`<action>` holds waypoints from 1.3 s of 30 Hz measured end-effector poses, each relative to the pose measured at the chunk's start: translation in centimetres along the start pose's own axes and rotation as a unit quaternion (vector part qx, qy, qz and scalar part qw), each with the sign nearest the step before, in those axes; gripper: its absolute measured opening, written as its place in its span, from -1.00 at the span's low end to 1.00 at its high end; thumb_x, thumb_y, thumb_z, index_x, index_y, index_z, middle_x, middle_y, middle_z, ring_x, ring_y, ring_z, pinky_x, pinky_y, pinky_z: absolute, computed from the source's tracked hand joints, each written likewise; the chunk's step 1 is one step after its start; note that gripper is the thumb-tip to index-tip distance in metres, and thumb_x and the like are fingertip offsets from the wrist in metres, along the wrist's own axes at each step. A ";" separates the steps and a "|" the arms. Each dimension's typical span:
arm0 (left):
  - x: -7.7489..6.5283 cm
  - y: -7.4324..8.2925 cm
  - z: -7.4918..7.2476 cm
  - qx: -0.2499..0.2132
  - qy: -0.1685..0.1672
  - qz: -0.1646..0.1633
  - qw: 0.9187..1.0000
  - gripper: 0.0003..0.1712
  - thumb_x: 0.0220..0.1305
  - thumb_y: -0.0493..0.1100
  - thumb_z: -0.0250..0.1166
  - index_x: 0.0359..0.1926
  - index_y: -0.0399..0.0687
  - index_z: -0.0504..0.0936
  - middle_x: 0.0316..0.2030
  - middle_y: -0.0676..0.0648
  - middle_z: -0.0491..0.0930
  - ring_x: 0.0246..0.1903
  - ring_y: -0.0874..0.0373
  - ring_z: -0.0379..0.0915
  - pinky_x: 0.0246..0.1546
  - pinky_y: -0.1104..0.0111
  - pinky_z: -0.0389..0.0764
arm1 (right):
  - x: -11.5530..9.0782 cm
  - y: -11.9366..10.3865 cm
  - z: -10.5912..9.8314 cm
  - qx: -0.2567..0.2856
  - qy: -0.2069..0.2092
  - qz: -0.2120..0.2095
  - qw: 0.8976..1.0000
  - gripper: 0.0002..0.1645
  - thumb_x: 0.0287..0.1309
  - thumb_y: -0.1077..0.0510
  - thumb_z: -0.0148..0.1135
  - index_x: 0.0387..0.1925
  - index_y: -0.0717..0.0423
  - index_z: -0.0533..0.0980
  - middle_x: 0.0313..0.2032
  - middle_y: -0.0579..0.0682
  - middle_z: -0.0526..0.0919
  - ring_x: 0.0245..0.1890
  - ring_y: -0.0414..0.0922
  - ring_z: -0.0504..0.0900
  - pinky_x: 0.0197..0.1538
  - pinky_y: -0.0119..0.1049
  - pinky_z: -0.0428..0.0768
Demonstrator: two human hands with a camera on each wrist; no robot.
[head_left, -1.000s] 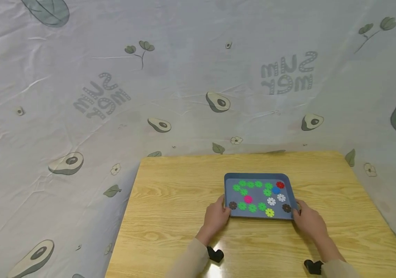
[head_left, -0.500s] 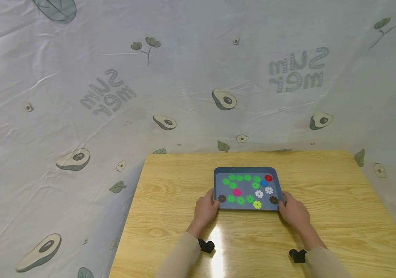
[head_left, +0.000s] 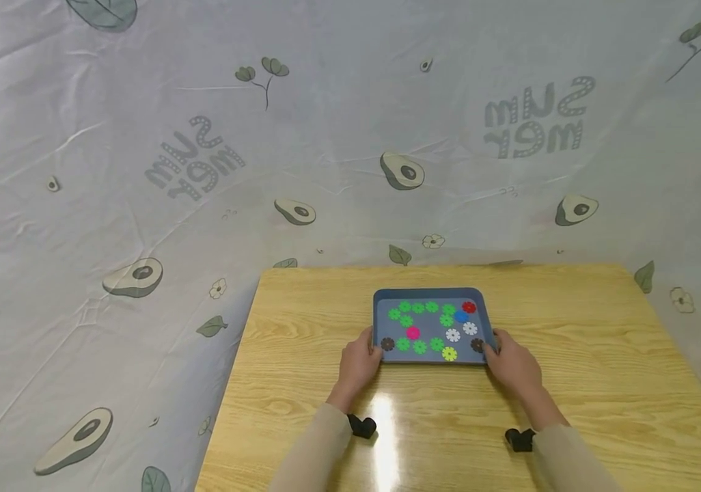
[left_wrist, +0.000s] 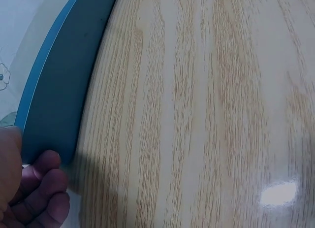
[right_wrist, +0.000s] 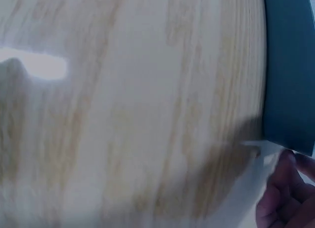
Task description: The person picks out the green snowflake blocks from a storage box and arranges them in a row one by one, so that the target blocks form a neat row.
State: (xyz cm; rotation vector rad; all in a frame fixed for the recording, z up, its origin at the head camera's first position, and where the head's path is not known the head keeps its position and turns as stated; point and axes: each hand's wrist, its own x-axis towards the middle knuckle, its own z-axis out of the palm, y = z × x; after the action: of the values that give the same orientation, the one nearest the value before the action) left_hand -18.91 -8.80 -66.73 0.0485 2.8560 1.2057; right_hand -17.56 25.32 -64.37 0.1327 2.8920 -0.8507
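Note:
A blue-grey rectangular tray (head_left: 427, 292) is held at its two near corners. My left hand (head_left: 358, 362) grips the left one, thumb at the rim. In the left wrist view, curled fingertips (left_wrist: 48, 161) touch the tray's outer wall (left_wrist: 61, 75). The right near corner is gripped by my right hand (head_left: 515, 365); the right wrist view shows its fingers (right_wrist: 284, 176) at the end of the tray wall (right_wrist: 290, 65). Flat notched discs lie in the tray: several green, two white, two brown, one pink (head_left: 413, 333), one yellow (head_left: 449, 354), one blue (head_left: 461, 316) and one red (head_left: 469, 307).
The wood-grain table (head_left: 584, 342) extends on both sides of the tray and in front of it. Behind and beside the table hangs a pale sheet (head_left: 338, 123) printed with avocados and leaves. Each wrist carries a black mount, such as the left one (head_left: 362, 427).
Both hands have moved the tray left and somewhat towards the table's back edge. The discs keep their arrangement. The head view has shifted slightly.

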 end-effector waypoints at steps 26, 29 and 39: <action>0.3 0.0 -0.1 0.004 -0.001 -0.007 1.000 -0.31 0.25 -0.20 0.19 0.43 -0.18 0.47 -0.76 0.18 0.18 -0.73 0.29 0.04 -0.62 0.37 0.19 | 3.9 -13.7 6.4 -0.102 -0.117 -0.182 0.971 -0.59 0.19 0.04 0.50 0.03 0.12 0.67 -0.14 0.05 0.70 -0.12 0.05 0.67 -0.09 0.03 0.63; 0.2 0.0 -0.1 0.004 -0.004 -0.012 1.000 -0.31 0.26 -0.20 0.19 0.44 -0.18 0.47 -0.76 0.17 0.18 -0.73 0.28 0.03 -0.62 0.37 0.18 | 4.1 -13.4 6.9 -0.099 -0.125 -0.165 0.973 -0.60 0.20 0.05 0.50 0.02 0.13 0.66 -0.16 0.04 0.69 -0.13 0.04 0.67 -0.09 0.02 0.63; 0.2 0.1 0.0 0.005 0.003 -0.012 1.000 -0.32 0.25 -0.21 0.21 0.41 -0.23 0.48 -0.77 0.15 0.19 -0.74 0.28 0.01 -0.65 0.36 0.15 | 3.6 -12.9 7.3 -0.001 -0.113 -0.160 0.981 -0.76 0.18 0.17 0.46 -0.15 0.11 0.61 -0.33 -0.07 0.58 -0.33 -0.09 0.54 -0.19 -0.06 0.54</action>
State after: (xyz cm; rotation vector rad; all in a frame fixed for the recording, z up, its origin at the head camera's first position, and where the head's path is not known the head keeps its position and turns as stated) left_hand -19.14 -8.74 -66.61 0.0117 2.8593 1.1898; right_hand -21.96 10.70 -64.04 -0.4133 2.7357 -0.8436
